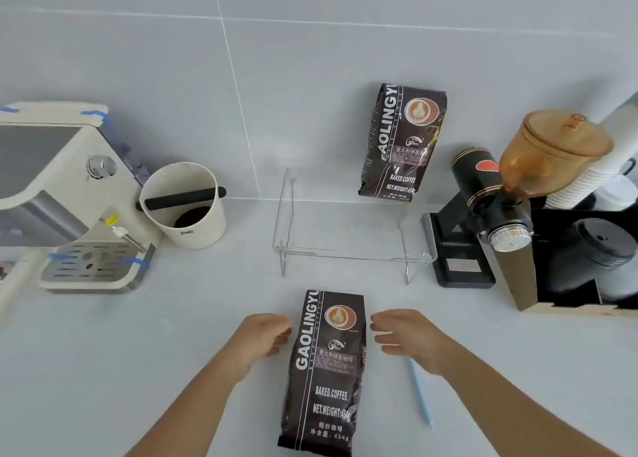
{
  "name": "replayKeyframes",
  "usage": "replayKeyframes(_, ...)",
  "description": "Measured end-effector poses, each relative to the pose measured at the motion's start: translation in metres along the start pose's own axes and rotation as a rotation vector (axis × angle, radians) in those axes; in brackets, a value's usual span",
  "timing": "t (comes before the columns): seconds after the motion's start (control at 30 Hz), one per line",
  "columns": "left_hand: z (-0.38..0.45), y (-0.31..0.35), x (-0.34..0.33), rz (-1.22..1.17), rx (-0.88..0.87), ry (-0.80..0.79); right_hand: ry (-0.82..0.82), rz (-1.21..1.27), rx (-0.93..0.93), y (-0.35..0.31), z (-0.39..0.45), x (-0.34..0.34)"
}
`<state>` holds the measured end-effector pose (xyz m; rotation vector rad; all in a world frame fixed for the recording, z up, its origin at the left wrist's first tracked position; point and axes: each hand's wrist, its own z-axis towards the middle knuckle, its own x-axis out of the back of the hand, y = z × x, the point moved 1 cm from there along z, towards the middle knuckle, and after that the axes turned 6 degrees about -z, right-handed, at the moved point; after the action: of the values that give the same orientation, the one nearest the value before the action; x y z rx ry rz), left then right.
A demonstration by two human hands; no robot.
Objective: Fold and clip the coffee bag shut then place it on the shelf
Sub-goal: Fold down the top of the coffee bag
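A dark brown coffee bag (324, 370) stands upright on the pale counter right in front of me. My left hand (264, 336) hovers just left of its upper part, fingers curled and apart, holding nothing. My right hand (407, 336) hovers just right of the bag, fingers spread, also holding nothing. A light blue clip stick (419, 392) lies on the counter under my right wrist. Behind the bag stands a clear acrylic shelf (348, 249). A second identical coffee bag (402, 142) stands on the shelf's back right, leaning on the tiled wall.
A cream espresso machine (65, 194) sits at the left with a white knock box (184, 204) beside it. At the right stand a black grinder with an amber hopper (500, 211) and a dark box of cups and lids (587, 260).
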<state>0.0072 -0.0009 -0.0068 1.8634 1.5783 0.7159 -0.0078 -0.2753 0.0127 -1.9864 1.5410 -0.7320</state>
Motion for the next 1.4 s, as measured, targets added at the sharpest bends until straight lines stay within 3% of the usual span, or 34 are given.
replayKeyframes(0.27, 0.009, -0.003, -0.028, -0.158, 0.028, -0.019, -0.046, 0.055, -0.05, 0.009, 0.018, -0.025)
replayKeyframes(0.5, 0.019, 0.0, -0.031, -0.216, 0.073, 0.0, 0.018, 0.228, -0.037, 0.015, 0.026, -0.031)
replayKeyframes(0.7, 0.018, 0.004, -0.036, -0.279, 0.063, 0.011, 0.023, 0.18, -0.021, 0.011, 0.025, -0.037)
replayKeyframes(0.87, 0.01, 0.005, -0.03, -0.285, 0.04, 0.019, 0.115, 0.019, 0.081, 0.002, 0.018, -0.043)
replayKeyframes(1.07, -0.019, 0.016, -0.021, -0.374, -0.056, 0.014, 0.234, -0.176, 0.342, -0.011, -0.007, -0.056)
replayKeyframes(1.4, -0.081, 0.034, -0.02, -0.458, -0.269, 0.023, 0.254, -0.218, 0.559, -0.021, -0.062, -0.068)
